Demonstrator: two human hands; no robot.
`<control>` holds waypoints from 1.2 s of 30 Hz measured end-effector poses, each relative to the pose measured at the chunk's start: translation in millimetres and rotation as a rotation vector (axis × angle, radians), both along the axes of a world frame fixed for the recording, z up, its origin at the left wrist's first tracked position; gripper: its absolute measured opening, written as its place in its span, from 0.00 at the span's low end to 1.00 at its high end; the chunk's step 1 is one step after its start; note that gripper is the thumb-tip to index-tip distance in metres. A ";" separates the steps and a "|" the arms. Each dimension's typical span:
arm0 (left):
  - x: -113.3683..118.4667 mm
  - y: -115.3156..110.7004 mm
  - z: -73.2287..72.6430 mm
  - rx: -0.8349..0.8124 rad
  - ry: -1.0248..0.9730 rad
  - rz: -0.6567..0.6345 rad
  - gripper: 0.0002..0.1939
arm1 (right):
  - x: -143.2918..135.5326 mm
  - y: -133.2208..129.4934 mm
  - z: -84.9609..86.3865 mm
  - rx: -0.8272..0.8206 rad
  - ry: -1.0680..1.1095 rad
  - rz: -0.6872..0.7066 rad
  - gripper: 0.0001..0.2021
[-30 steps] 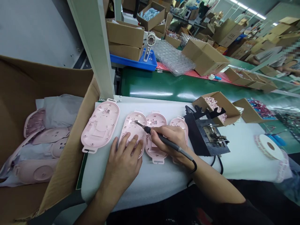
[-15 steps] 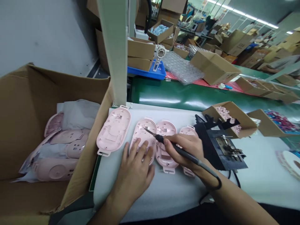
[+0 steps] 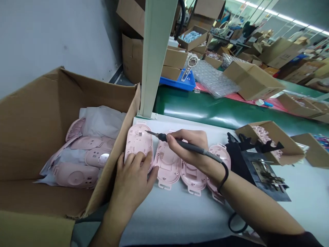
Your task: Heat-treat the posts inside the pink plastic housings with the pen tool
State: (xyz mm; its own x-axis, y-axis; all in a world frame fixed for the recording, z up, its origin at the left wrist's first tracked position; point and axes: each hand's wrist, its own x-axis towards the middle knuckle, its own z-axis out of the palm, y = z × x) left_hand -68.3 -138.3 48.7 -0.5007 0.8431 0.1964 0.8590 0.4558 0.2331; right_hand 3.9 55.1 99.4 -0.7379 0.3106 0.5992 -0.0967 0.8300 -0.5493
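Observation:
Several pink oval plastic shells lie in a row on the white foam mat (image 3: 180, 212). My left hand (image 3: 132, 180) rests flat on the near end of the leftmost shell (image 3: 138, 142), fingers spread. My right hand (image 3: 190, 147) grips a black soldering iron (image 3: 183, 145) like a pen. Its metal tip touches the far end of that leftmost shell. The iron's cable loops around my right wrist. The second shell (image 3: 167, 164) and third shell (image 3: 192, 175) lie partly under my right hand.
A large cardboard box (image 3: 38, 137) at the left holds more pink shells and plastic wrap. A black iron stand (image 3: 262, 171) and a small carton of pink parts (image 3: 267, 135) sit to the right. A white post (image 3: 154, 58) rises behind the mat, with a green conveyor belt (image 3: 205, 109) and boxes beyond.
Both hands have shifted left by one shell: the left hand now presses on the leftmost shell and the iron's tip has moved from the second shell to it. The camera has turned left.

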 end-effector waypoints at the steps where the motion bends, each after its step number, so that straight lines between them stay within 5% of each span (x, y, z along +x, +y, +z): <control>1: 0.1 -0.9 -0.7 0.012 -0.011 -0.008 0.20 | -2.1 -0.6 -2.4 -0.003 -0.015 0.016 0.08; 36: -7.0 -1.2 -6.9 0.112 -0.041 -0.012 0.17 | -17.1 -7.8 -9.3 0.046 -0.137 0.065 0.08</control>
